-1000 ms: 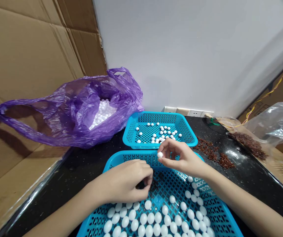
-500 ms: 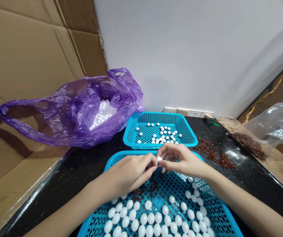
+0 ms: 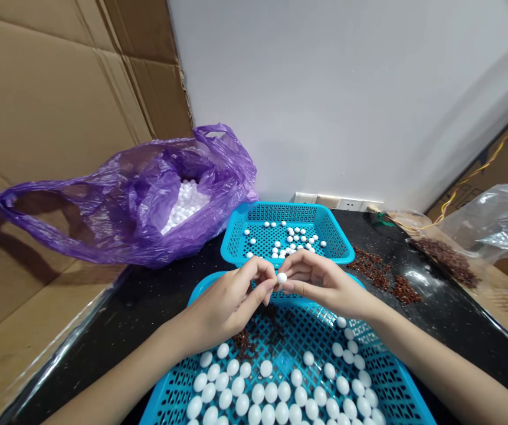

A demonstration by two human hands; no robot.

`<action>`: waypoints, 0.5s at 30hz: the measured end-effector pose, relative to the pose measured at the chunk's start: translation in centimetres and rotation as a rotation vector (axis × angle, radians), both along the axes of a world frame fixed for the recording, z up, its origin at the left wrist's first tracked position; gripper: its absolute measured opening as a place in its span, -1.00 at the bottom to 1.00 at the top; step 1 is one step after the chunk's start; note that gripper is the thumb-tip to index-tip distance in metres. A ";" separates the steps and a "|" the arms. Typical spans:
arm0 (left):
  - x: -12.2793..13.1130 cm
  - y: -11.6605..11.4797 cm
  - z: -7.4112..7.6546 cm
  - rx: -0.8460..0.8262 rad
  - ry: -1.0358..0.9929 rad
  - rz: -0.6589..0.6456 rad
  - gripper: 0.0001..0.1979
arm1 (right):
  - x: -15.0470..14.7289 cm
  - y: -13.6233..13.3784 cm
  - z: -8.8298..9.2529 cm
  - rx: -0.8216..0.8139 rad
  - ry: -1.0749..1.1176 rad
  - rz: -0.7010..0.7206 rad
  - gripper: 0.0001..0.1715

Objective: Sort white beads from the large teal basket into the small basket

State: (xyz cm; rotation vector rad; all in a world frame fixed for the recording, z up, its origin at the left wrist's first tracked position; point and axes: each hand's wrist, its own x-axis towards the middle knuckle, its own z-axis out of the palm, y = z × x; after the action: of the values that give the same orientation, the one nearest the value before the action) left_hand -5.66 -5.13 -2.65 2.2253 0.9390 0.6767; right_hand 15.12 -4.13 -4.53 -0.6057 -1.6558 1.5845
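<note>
A small white ball [image 3: 282,278] is pinched between the thumb and fingers of my right hand [image 3: 318,280]. Against its left side, my left hand [image 3: 242,295] has thumb and forefinger pressed together; whatever they grip is too small or hidden to make out. Both hands are over the far part of a large blue plastic basket [image 3: 397,378]. In that basket lie many loose white balls [image 3: 284,391] and a little heap of reddish-brown bits [image 3: 243,342]. Just beyond stands a smaller blue basket [image 3: 231,233] with more white balls, partly covered by my fingers.
An open purple plastic bag [image 3: 147,236] of white balls slumps at the left by a cardboard wall [image 3: 50,100]. Reddish-brown bits [image 3: 373,268] are scattered on the black tabletop [image 3: 156,307]. At the right are a clear bag [image 3: 497,218], wires [image 3: 457,186] and a socket strip [image 3: 340,202].
My left hand has tilted up, its thumb and forefinger now meeting at the ball. The ball has shifted slightly up and left, and more of the brown heap shows.
</note>
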 end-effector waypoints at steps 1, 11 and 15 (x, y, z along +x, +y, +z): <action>0.0 0.0 0.0 -0.006 -0.003 -0.010 -0.88 | 0.0 0.0 0.0 0.003 0.001 0.008 -0.82; 0.1 0.0 0.1 0.021 -0.008 -0.003 -0.89 | 0.0 -0.2 0.2 -0.019 -0.002 0.008 -0.85; 0.1 -0.1 0.0 0.051 -0.018 -0.006 -0.90 | -0.1 -0.3 0.1 -0.056 -0.004 0.015 -0.86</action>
State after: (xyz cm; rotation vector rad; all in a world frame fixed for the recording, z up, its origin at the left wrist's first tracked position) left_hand -5.53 -5.21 -2.63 2.2617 0.9158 0.7235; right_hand 15.07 -4.44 -4.40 -0.6265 -1.6271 1.6460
